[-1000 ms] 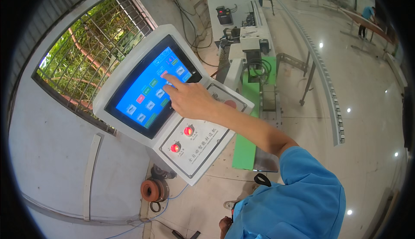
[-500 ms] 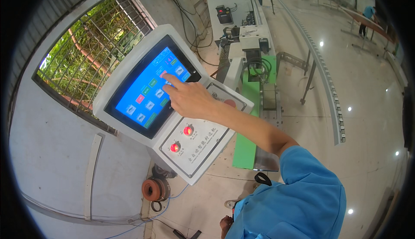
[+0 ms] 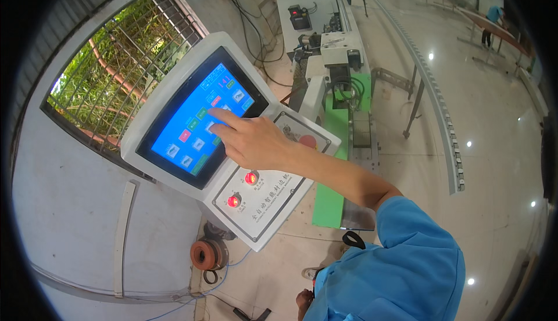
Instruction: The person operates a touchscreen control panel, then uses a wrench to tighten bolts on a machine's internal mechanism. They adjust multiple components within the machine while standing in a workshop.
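Note:
My right hand [image 3: 256, 141] reaches over a tilted touchscreen [image 3: 174, 123] with a blue display of small green, pink and picture buttons. Its index finger is stretched out, with the tip at or just above a green button near the display's middle; contact cannot be made out. A second digit extends below it, and the hand holds nothing. The grey-white control panel [image 3: 273, 202] below carries two lit red knobs [image 3: 251, 178] and a red round button [image 3: 307, 141], partly behind my wrist. My left hand [image 3: 303, 299] hangs low beside my blue shirt, its fingers mostly hidden.
Beyond the panel stands a long machine with a green base [image 3: 331, 187]. A curved roller rail [image 3: 433, 83] runs along the right. Brown-orange reels [image 3: 204, 255] and a blue cable [image 3: 232, 264] lie on the floor. A barred window [image 3: 110, 77] is at left; another person [image 3: 495, 16] stands far off.
My right hand has slid left and slightly down across the display, from beside a pink button to a green one. The left hand stays where it was.

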Demonstrator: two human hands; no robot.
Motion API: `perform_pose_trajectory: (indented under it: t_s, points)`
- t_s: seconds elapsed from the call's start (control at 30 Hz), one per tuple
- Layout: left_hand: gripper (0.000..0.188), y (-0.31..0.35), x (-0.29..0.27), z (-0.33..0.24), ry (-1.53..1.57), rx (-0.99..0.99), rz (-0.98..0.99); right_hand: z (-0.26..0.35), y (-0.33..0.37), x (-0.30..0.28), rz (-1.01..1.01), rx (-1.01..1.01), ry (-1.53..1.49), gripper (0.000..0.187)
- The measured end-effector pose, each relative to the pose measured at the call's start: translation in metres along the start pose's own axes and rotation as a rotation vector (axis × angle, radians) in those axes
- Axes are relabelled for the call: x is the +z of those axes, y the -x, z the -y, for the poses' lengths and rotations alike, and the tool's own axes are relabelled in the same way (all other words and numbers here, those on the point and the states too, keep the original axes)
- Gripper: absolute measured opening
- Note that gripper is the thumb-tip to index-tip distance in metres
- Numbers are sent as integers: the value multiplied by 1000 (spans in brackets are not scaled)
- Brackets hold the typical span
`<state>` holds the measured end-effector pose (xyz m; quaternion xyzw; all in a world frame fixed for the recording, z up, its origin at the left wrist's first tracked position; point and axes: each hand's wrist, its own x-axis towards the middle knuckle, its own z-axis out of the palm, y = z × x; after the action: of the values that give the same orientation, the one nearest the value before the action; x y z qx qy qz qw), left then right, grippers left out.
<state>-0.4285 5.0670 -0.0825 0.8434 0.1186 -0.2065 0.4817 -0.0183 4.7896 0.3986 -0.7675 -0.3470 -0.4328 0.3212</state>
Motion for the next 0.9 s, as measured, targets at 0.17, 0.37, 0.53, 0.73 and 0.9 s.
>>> perform_pose_trajectory:
  t_s: [0.17, 0.37, 0.53, 0.73, 0.9]
  points:
    - [24, -4, 3, 9, 237, -158, -69, -1, 2, -1, 58, 60, 110, 35]
    - [35, -12, 0, 12, -24, -263, 2, -10, 1, -2, 68, 92, 107, 35]
    - [17, -10, 1, 8, 46, -211, -102, -13, -3, 7, 111, 109, 122, 36]
    - [15, 3, -4, 3, -252, -154, 30, -13, -3, 5, 112, 119, 106, 36]
    - [18, 4, -5, 5, -414, 201, -31, -11, -5, 5, 133, 134, 113, 36]
